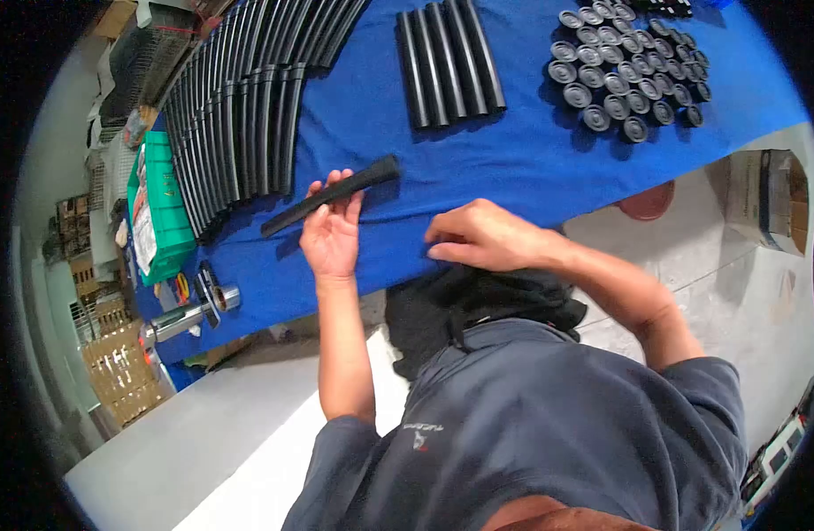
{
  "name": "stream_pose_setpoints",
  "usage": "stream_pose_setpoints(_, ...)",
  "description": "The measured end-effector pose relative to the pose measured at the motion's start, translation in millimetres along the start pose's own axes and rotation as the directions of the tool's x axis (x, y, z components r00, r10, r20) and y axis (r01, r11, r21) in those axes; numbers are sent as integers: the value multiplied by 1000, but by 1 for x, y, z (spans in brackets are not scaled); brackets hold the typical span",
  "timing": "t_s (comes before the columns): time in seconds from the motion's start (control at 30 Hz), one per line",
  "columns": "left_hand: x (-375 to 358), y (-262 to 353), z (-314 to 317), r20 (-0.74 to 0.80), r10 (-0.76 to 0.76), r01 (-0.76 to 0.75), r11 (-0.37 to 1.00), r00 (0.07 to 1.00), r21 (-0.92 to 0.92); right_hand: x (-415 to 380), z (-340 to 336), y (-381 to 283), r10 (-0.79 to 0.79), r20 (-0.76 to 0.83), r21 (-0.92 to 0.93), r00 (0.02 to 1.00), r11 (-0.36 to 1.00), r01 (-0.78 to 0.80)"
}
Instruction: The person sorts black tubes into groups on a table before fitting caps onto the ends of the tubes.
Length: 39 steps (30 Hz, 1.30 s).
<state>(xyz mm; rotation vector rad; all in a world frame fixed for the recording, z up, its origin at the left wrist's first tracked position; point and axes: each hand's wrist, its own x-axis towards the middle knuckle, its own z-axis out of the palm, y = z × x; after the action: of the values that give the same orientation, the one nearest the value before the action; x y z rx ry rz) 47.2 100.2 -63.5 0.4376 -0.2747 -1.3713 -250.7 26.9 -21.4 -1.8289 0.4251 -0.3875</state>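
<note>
Left hand [330, 232] grip closed around black strip [332, 195], right hand [482, 237] curled, fingertips pressing blue cloth [513, 150]

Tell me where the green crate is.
In the head view, the green crate sits at the table's left end, beside the long row of black tubes, above the metal cylinder.

You have one black tube [332, 195] in your left grip [332, 234]. Beyond your right grip [482, 237], four short black tubes [449, 60] lie side by side on the counter [531, 168]. Farther right of that grip sits a cluster of round black caps [626, 66], roughly thirty; the far ones blur together. Beyond your left grip lies one long row of curved black tubes [239, 115], too closely packed to count. Left of it stands one green crate [164, 208].
</note>
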Motion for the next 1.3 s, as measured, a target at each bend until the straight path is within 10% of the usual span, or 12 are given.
stream_pose_setpoints(0.27, -9, 0, 5, -48, -10, 9, 1000, 999, -30, 10, -35, -16, 394, 116, 396, 912, 824, -406)
stream_pose_setpoints(0.53, -19, 16, 21, -46, 143, -141, 989, 989, 51, 108, -27, -2, 48, 81, 238, 996, 969, -66)
stream_pose_setpoints(0.63, -19, 14, 19, -153, 244, -216, 959, 958, 182, 141, -29, 3, 148, 196, 362, 969, 908, -212)
stream_pose_setpoints(0.9, -7, 0, 12, -175, 363, -211, 802, 915, 558, 137, -23, 33, -157, -71, 111, 985, 980, 164)
stream_pose_setpoints(1.3, -3, -4, 12, -105, 303, -202, 818, 947, 539, 140, -23, 31, -125, -64, 96, 990, 987, 131)
